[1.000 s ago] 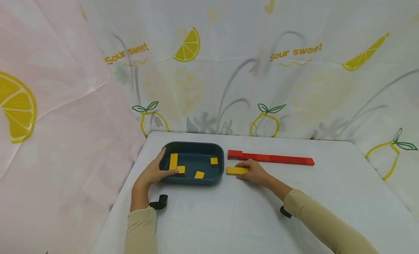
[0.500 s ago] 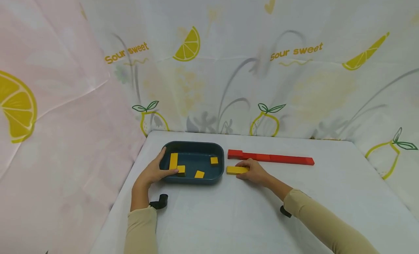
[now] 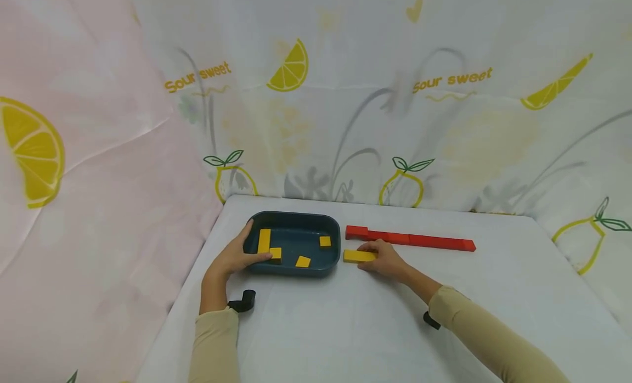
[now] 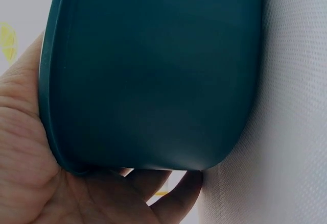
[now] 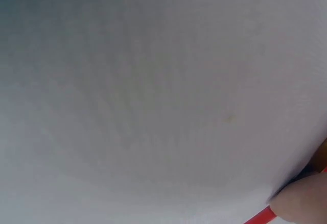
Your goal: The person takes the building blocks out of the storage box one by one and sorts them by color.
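Note:
A dark teal tray (image 3: 296,271) stands on the white table. My left hand (image 3: 229,259) grips it at its left end, the thumb reaching over the near rim and the fingers along the outer wall. Inside lie an upright-pointing yellow bar (image 3: 264,240), a yellow cube (image 3: 276,254) beside my thumb tip, and two more small yellow blocks, one a tilted piece (image 3: 303,262) and one a cube (image 3: 325,241). Just right of the tray, my right hand (image 3: 387,260) holds a long yellow block (image 3: 357,256) between thumb and fingers on the table. Its right end is hidden by the hand.
A row of red blocks (image 3: 415,240) runs to the right behind my right hand, joined end to end; its leftmost block (image 3: 356,232) sits near the tray's right rim. A patterned cloth (image 3: 316,125) hangs behind the table's back edge.
The head view has shifted slightly. Both hands, the tray and the blocks keep their places relative to one another.

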`<state>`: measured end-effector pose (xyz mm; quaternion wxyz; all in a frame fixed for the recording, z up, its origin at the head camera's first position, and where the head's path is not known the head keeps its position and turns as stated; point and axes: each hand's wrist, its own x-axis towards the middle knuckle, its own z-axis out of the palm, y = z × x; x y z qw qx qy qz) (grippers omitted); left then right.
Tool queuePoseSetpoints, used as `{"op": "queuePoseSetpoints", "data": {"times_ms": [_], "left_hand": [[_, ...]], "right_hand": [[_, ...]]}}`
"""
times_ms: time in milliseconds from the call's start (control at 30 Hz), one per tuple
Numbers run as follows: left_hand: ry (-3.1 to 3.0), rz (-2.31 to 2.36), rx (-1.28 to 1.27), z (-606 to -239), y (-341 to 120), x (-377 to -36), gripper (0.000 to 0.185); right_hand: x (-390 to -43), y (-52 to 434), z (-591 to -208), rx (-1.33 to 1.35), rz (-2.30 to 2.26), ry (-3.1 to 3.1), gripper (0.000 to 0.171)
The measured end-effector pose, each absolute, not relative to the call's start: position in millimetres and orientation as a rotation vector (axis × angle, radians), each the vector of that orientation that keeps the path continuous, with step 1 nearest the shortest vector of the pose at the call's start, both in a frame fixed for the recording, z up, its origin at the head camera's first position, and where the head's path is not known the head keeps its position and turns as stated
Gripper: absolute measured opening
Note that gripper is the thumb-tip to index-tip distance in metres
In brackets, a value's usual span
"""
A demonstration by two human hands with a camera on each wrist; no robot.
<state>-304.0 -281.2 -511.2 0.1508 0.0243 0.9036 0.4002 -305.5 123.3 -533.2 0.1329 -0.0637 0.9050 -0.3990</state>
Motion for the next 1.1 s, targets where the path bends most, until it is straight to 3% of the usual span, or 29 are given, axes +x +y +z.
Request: {"op": "queuePoseSetpoints", "data": {"times_ms": [433,800,1100], "left_hand": [[2.585,1.203,0.063,-514.7,-283.1,-306.0,0.125],[2.589,1.205,0.062,-515.5,-284.6,-303.8,0.123],[2.579,1.216,0.083,-513.8,-284.4,-304.6,0.123]], "right_hand": [[-302.6,119.6,-533.1,-0.179,-1.050,2.694,0.048],[-288.7,125.0,-536.6,-0.174,-0.932,2.815,0.081],[-269.7,128.4,-522.8,0.101,-0.834,2.818,0.104]]}}
